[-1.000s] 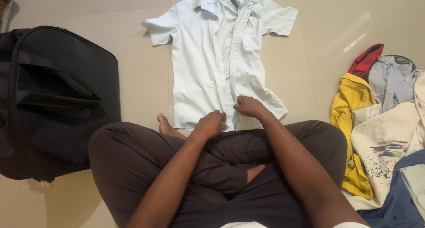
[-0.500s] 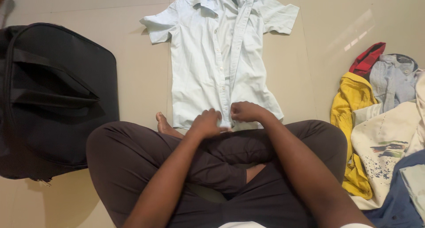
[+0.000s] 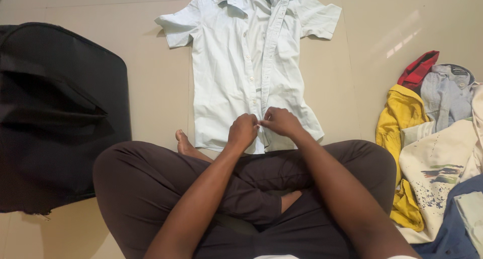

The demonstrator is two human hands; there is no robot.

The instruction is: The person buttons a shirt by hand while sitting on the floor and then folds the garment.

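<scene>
I sit cross-legged on a pale tiled floor (image 3: 90, 2); a large black bag (image 3: 55, 113) lies to my left, a heap of clothes (image 3: 432, 153) to my right. A pale blue short-sleeved shirt (image 3: 236, 78) lies flat, front up, ahead of my knees; my left hand (image 3: 243, 131) and right hand (image 3: 280, 122) meet at its lower placket, fingers (image 3: 251, 122) of both pinching the fabric near the hem.

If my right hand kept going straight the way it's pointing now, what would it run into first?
The right hand points left across the shirt hem, so it would meet the left hand first; their fingertips already look touching at the button strip.
</scene>
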